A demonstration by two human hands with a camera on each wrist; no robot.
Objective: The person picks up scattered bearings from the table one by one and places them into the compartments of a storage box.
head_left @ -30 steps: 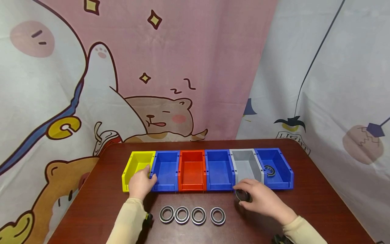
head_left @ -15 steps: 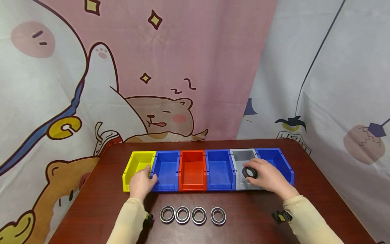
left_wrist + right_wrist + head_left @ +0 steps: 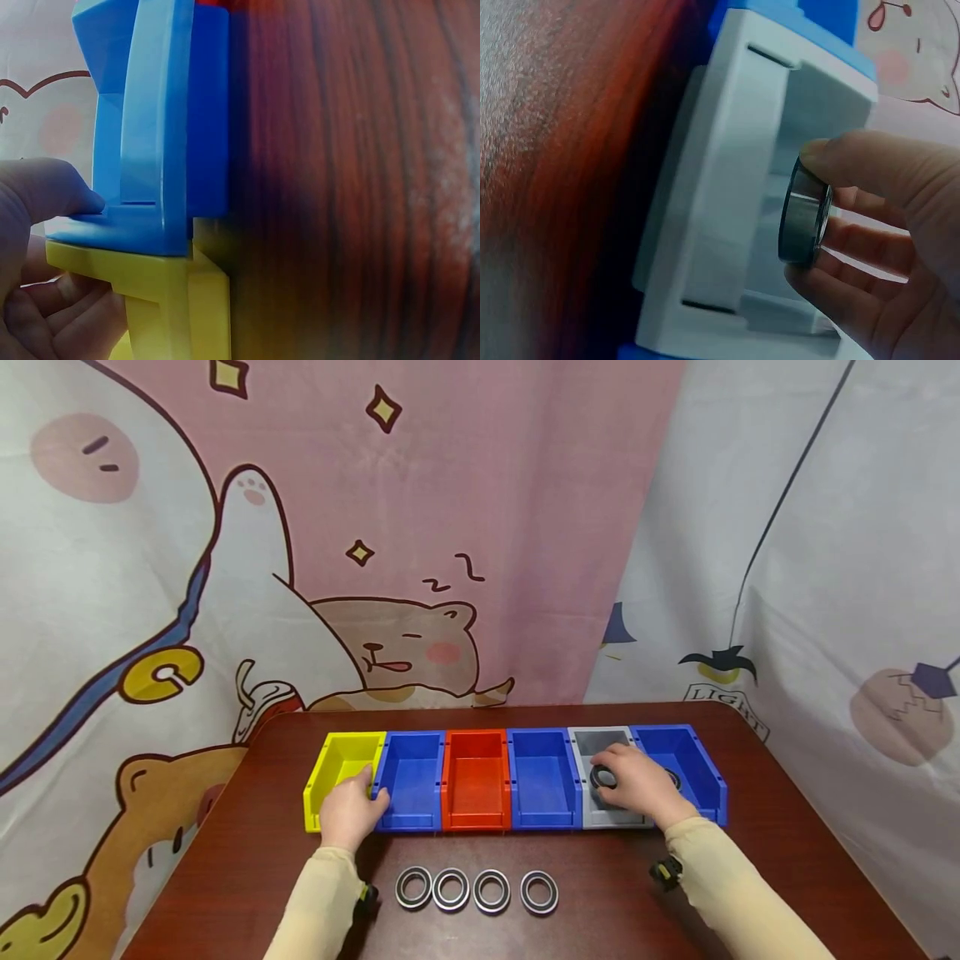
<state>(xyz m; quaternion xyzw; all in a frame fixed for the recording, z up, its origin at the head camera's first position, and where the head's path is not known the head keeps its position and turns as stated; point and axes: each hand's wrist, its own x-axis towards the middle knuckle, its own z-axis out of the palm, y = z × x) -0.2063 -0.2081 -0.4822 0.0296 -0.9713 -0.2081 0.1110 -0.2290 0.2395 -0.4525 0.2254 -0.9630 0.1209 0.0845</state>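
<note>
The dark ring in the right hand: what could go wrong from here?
The dark ring might slip: the right hand pinches it by its rim. It could bump the grey bin close by. The left hand grips the yellow bin and neighbouring blue bin; a jerk might shift them.

Six bins (image 3: 477, 777) run side by side across the desk (image 3: 607, 902), curtain (image 3: 480, 510) behind! In front, four rings (image 3: 477, 892), the rightmost apart. Left hand (image 3: 351, 812) straddles bins one and two; right hand (image 3: 643, 782) holds another ring (image 3: 801, 221) at bin five; a sixth ring (image 3: 677, 779) sits inside the far-right bin.
</note>
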